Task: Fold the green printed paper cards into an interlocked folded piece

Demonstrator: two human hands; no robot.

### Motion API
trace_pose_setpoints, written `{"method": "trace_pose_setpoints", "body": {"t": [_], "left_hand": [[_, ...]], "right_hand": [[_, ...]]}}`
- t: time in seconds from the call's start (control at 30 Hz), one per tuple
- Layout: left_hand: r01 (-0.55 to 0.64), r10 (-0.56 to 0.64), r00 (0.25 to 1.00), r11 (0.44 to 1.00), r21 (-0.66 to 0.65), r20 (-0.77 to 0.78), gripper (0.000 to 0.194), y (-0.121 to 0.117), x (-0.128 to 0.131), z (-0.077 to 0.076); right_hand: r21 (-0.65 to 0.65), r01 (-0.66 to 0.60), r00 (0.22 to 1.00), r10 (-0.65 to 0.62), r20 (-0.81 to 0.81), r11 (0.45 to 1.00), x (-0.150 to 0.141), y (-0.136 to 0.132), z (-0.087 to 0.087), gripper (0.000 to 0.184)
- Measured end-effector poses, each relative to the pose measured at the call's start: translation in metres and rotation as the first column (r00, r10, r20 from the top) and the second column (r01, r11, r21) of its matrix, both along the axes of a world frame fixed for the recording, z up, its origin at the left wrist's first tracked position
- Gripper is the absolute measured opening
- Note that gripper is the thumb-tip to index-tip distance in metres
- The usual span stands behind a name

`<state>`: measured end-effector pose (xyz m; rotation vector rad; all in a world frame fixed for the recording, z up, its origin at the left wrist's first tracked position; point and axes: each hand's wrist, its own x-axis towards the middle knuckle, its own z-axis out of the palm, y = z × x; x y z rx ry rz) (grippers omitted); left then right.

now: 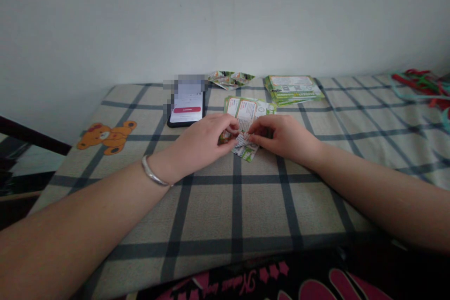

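Note:
Between my two hands is a small folded piece of printed paper (246,149), white and green. My left hand (210,137), with a silver bangle on its wrist, pinches the paper's left side. From the right, my right hand (283,135) pinches the same piece, thumb and forefinger together. Just beyond the fingers, flat printed green-and-white sheets (248,108) lie on the checked tablecloth (214,206). My fingers partly hide the folded paper and the near part of these sheets.
A phone (187,105) with a lit screen lies left of the sheets. Folded paper pieces (230,79) sit near the wall, and a stack of printed sheets (293,89) is at back right. An orange bear cutout (107,137) is at left; red and green strips (422,85) at far right.

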<state>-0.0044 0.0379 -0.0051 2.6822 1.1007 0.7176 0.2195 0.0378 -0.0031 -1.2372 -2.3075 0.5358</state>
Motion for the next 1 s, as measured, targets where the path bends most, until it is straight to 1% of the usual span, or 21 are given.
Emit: {"method": "trace_pose_setpoints", "body": {"t": [0.1,0.23,0.33,0.47,0.63,0.73,0.83,0.9,1.0], "left_hand": [[0.008,-0.008,1.0,1.0,-0.008,-0.013,0.017,0.002,-0.001,-0.001],[0.075,-0.073,0.997,0.996,0.057,-0.024,0.011,0.007,-0.003,-0.005],[0.121,-0.12,0.993,0.983,0.135,-0.018,0.008,0.008,-0.004,-0.007],[0.146,-0.141,0.989,0.97,0.197,-0.036,0.011,0.008,-0.004,-0.007],[0.168,-0.15,0.984,0.956,0.239,-0.095,0.014,0.006,-0.004,-0.004],[0.186,-0.134,0.969,0.949,0.253,-0.21,0.015,0.003,-0.005,-0.002],[0.185,-0.104,0.948,0.949,0.255,-0.301,0.018,0.0,-0.006,0.0],[0.186,-0.108,0.95,0.951,0.249,-0.294,0.018,0.001,-0.006,-0.001],[0.197,-0.146,0.962,0.955,0.22,-0.229,0.017,0.004,-0.008,-0.003]], "right_hand": [[-0.009,0.024,0.999,-0.024,-0.027,1.0,-0.001,0.001,-0.002,0.014],[0.026,0.017,1.0,-0.017,-0.022,1.0,-0.002,0.002,-0.003,0.009],[0.136,-0.027,0.998,0.02,0.052,0.99,-0.001,0.001,-0.002,0.009],[0.315,-0.118,0.974,0.049,0.219,0.942,0.0,-0.004,0.0,0.016],[0.414,-0.141,0.954,0.012,0.3,0.899,-0.001,-0.009,0.002,0.021],[0.433,-0.167,0.942,0.014,0.335,0.885,-0.002,-0.01,0.001,0.024],[0.41,-0.169,0.937,0.016,0.35,0.896,-0.002,-0.01,0.001,0.025],[0.393,-0.156,0.939,0.012,0.343,0.906,-0.002,-0.01,0.0,0.025],[0.374,-0.146,0.947,0.02,0.322,0.916,-0.001,-0.009,0.0,0.023]]}}
